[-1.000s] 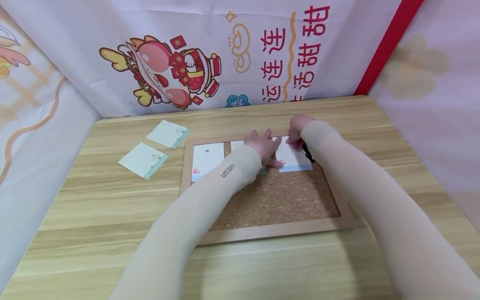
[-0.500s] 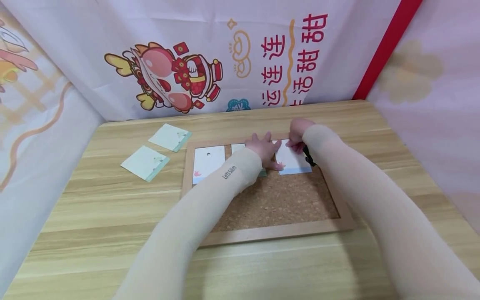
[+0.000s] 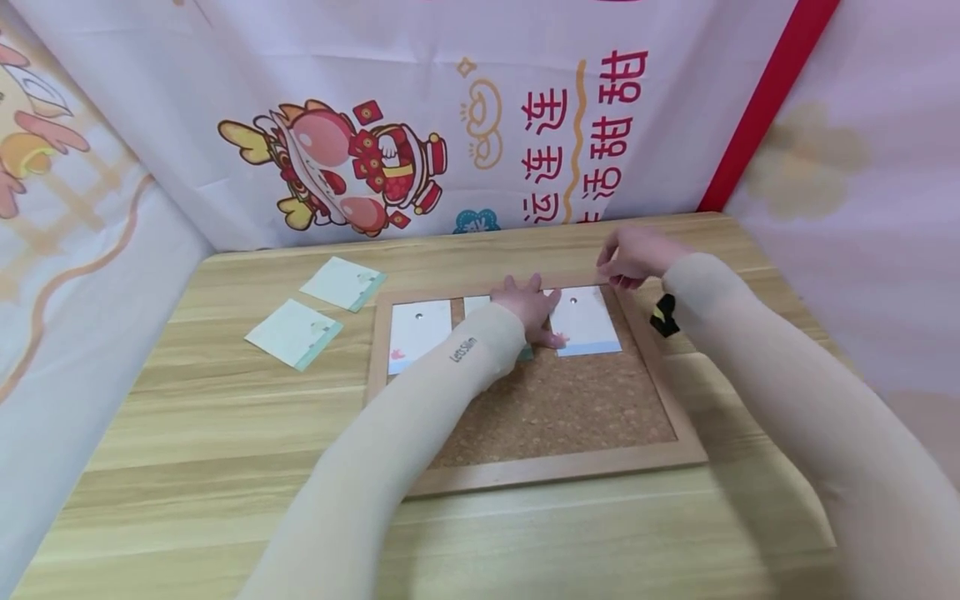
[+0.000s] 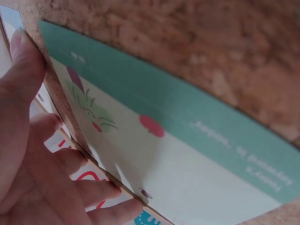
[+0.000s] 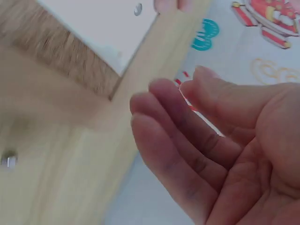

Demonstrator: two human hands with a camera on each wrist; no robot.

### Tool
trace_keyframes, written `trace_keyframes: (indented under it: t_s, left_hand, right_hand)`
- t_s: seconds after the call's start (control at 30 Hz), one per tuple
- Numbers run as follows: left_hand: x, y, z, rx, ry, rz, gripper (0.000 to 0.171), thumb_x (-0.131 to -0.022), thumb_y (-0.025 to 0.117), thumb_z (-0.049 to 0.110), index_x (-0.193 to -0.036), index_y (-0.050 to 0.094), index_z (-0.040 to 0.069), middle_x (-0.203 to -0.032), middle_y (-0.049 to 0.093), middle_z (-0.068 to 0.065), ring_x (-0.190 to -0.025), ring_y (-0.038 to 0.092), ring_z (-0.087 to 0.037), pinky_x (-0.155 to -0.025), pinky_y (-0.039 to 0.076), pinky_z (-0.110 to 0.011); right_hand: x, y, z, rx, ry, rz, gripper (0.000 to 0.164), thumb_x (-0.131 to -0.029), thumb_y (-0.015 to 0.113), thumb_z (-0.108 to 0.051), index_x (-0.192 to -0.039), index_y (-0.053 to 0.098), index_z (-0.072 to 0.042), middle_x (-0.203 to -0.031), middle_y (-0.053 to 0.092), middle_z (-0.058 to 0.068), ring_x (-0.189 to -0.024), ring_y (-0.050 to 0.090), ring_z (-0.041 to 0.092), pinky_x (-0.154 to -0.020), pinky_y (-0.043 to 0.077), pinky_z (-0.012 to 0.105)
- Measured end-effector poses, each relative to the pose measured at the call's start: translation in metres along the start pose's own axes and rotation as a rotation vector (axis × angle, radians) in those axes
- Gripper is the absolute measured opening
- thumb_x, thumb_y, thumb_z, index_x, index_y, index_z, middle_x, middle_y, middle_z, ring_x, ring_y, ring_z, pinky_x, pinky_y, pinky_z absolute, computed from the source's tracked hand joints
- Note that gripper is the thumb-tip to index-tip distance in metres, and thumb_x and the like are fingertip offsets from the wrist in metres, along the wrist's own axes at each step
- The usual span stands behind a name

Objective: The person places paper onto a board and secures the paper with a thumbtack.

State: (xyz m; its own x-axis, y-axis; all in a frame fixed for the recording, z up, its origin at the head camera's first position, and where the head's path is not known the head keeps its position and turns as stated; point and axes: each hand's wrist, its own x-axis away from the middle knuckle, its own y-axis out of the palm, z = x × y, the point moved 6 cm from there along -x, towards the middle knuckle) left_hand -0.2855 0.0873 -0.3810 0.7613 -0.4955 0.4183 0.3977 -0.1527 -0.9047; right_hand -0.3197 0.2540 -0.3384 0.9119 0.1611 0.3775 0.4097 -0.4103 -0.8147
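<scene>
My left hand (image 3: 527, 308) rests with fingers spread over the top of the framed cork board (image 3: 555, 408), its thumb touching the lower left corner of the right-hand paper note (image 3: 588, 325). A pushpin (image 3: 573, 301) sits near that note's top edge. Under the left hand and sleeve lies a middle note (image 4: 178, 164) with a green strip; in the left wrist view a pin (image 4: 146, 193) shows near its top. Another pinned note (image 3: 420, 333) is at the board's left. Above the upper right corner hovers my right hand (image 3: 637, 257), fingers loosely curled, holding nothing visible.
Two loose green-edged notes, one nearer (image 3: 294, 333) and one farther (image 3: 343, 283), lie left of the board on the wooden table (image 3: 187, 442). A small shiny object (image 5: 8, 160) appears blurred in the right wrist view. Printed cloth (image 3: 337, 50) stands behind the table.
My right hand has left the right-hand note and moved up and right, past the board's corner. That note's pin now shows. My left hand stays in place on the board.
</scene>
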Motion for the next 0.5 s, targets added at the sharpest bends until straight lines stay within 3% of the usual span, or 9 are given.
trace_keyframes:
  t_s: [0.17, 0.37, 0.5]
  left_hand:
    - [0.003, 0.001, -0.003, 0.03, 0.014, 0.01, 0.088, -0.089, 0.059, 0.063, -0.16, 0.021, 0.028, -0.165, 0.01, -0.011, -0.145, 0.01, -0.05, -0.113, 0.02, -0.06]
    - [0.006, 0.002, -0.002, 0.021, 0.013, 0.022, 0.088, -0.09, 0.059, 0.063, -0.16, 0.02, 0.027, -0.165, 0.009, -0.012, -0.145, 0.009, -0.05, -0.112, 0.021, -0.06]
    - [0.006, 0.001, -0.001, 0.006, 0.009, 0.024, 0.087, -0.09, 0.058, 0.064, -0.16, 0.019, 0.028, -0.166, 0.009, -0.01, -0.146, 0.009, -0.049, -0.113, 0.02, -0.059]
  right_hand:
    - [0.034, 0.002, -0.001, 0.168, -0.172, 0.094, 0.026, -0.095, 0.067, -0.013, -0.119, 0.07, -0.001, -0.103, 0.07, 0.013, -0.09, 0.066, 0.028, -0.081, 0.053, 0.046]
    - [0.083, 0.032, 0.011, 0.255, -0.392, 0.183, 0.031, -0.092, 0.071, -0.011, -0.121, 0.069, 0.0, -0.111, 0.07, 0.015, -0.097, 0.067, 0.032, -0.085, 0.051, 0.052]
    - [0.118, 0.049, 0.019, 0.297, -0.48, 0.279, 0.031, -0.09, 0.074, -0.014, -0.119, 0.07, -0.003, -0.114, 0.069, 0.016, -0.105, 0.064, 0.036, -0.089, 0.049, 0.054]
